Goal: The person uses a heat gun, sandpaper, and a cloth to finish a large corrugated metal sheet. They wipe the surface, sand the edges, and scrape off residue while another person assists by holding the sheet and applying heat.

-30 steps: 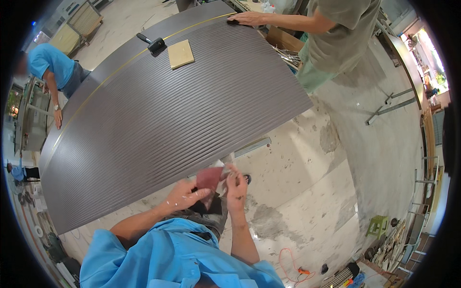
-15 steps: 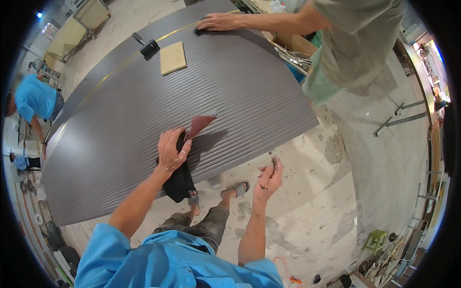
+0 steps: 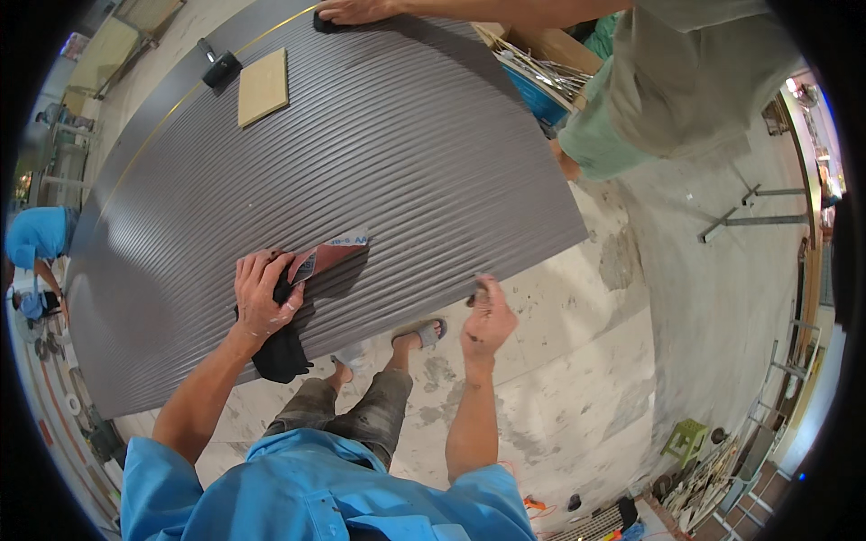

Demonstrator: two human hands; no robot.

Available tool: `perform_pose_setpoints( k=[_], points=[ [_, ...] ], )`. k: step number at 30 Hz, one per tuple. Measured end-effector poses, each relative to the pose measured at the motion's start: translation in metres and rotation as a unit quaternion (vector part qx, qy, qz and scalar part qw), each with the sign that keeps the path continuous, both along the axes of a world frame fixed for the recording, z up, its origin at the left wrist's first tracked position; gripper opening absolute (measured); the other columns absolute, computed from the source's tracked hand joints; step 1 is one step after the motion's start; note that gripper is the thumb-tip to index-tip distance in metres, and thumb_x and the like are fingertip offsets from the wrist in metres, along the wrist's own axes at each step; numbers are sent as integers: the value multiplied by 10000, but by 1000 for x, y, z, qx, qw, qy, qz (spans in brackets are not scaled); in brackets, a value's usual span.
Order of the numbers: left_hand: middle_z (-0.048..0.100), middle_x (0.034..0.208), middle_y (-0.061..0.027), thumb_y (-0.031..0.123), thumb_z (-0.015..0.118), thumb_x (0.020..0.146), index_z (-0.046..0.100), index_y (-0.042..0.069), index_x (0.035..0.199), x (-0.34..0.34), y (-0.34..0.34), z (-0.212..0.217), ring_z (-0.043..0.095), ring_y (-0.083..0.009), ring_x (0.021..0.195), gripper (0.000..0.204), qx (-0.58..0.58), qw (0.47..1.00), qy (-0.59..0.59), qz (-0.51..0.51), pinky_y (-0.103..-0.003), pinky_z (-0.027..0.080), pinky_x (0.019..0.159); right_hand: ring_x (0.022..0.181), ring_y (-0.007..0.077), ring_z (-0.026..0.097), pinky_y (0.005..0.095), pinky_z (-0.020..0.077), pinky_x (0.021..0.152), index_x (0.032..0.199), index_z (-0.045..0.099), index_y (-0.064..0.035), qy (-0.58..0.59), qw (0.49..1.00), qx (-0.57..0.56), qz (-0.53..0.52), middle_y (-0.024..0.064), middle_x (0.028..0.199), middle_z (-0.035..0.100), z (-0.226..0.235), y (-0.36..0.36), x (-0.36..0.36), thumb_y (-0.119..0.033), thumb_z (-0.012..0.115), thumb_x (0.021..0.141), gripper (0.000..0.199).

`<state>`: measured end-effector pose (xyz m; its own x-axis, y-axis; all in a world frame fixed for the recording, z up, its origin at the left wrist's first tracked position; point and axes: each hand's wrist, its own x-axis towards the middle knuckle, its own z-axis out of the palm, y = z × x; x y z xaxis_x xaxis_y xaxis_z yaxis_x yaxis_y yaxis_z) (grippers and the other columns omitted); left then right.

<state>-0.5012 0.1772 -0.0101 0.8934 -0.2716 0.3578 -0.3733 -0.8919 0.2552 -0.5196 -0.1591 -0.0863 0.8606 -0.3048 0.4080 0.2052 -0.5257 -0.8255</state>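
A wide grey panel [image 3: 406, 180] with fine parallel ridges lies in front of me. My left hand [image 3: 264, 293] is closed over its near part, gripping a black cloth [image 3: 282, 356] that hangs past the near edge. From the same grip sticks out a folded piece of reddish-brown sandpaper [image 3: 329, 260], its pale printed back partly showing. My right hand [image 3: 490, 323] is raised by the panel's near right edge, fingers curled together. Something dark shows at its fingertips, too blurred to name; it may be only dirt.
A black mallet [image 3: 219, 69] and a tan rectangular board [image 3: 263, 88] rest on the panel. At the far side a co-worker's hand [image 3: 356, 11] presses a dark pad on it. A box of thin strips [image 3: 550, 77] stands beyond. A green stool [image 3: 686, 439] is at lower right.
The whole view has shifted, so the panel's things appear further left. My left hand is a little nearer me, and the sandpaper has turned to show its printed back. My right hand's fingers have curled in.
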Motion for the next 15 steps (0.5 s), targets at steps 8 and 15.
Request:
perform_pose_setpoints(
  k=[8, 15],
  points=[
    [641, 1046, -156, 215, 739, 724, 664, 13, 1093, -2, 3, -1, 587, -342, 972, 427, 10, 1000, 3, 2, -449, 439, 850, 593, 138, 574, 280, 469, 569, 1170, 689, 9, 106, 981, 29, -162, 76, 721, 652, 13, -88, 67, -57, 528, 986, 253],
    [645, 1059, -152, 216, 740, 736, 668, 23, 1089, -3, 2, -2, 588, -335, 981, 409, 18, 1000, 9, 9, -442, 436, 858, 659, 148, 590, 292, 486, 595, 1194, 673, 22, 34, 969, -29, -243, 69, 767, 673, 17, -128, 96, -186, 459, 1075, 321]
  ],
)
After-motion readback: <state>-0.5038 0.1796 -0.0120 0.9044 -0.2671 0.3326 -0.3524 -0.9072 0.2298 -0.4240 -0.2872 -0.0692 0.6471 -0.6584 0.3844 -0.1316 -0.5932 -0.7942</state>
